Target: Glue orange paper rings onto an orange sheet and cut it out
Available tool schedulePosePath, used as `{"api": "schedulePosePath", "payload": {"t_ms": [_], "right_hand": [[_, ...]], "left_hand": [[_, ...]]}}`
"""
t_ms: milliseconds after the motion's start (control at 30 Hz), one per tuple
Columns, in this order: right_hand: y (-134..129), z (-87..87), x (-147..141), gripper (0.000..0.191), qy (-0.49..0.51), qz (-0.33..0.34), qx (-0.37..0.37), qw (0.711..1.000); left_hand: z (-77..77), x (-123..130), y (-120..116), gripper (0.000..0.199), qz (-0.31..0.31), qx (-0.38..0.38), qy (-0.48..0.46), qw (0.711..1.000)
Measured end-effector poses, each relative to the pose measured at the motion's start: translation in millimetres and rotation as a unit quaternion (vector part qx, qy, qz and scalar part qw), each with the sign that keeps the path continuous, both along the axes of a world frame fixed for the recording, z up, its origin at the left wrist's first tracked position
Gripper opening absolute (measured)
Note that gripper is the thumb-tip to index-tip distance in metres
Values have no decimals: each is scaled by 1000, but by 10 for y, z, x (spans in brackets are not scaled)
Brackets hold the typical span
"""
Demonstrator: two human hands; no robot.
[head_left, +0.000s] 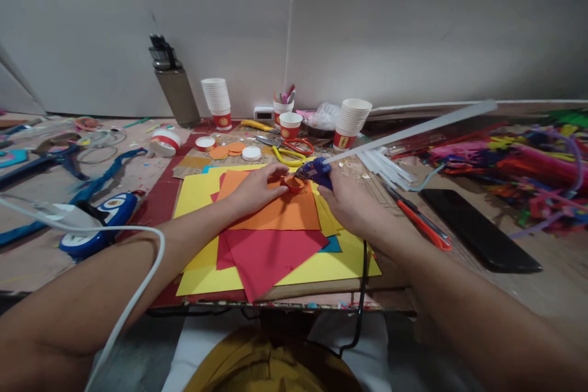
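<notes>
My right hand (348,196) is closed around a blue hot glue gun (316,173). A long white glue stick (413,131) sticks out from the gun's back, up to the right, and a black cord hangs below my hand. The gun's nozzle points left, close to a small cut cup piece (293,183) with an orange inside. My left hand (260,188) steadies that piece between thumb and fingers; the exact contact is partly hidden. Beneath both hands lie an orange paper sheet (275,214), a red sheet (275,257) and yellow sheets (202,275).
Behind the sheets are stacked paper cups (357,119), orange discs (220,152), yellow-handled scissors (287,156) and a bottle (177,92). To the right lie a red cutter (422,220), a phone (478,229) and colourful pipe cleaners (519,162). A blue tape measure (101,220) sits left.
</notes>
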State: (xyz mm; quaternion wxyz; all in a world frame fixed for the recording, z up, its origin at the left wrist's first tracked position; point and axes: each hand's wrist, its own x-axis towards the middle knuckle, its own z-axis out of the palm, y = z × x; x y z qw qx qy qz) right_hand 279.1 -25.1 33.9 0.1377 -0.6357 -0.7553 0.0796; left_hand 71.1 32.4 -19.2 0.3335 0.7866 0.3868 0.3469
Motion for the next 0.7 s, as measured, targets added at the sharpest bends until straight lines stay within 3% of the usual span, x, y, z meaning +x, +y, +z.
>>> {"api": "schedulePosePath", "payload": {"t_ms": [333,700], "right_hand": [[-174,138,29,26,-30,-18,-12,999],[-59,-36,-7,23,52,24,-2,998]], "left_hand": [[-6,-3,17,35,16,-5,18,1000],[17,2,-1,33,-11,-2,-4,1000]]}}
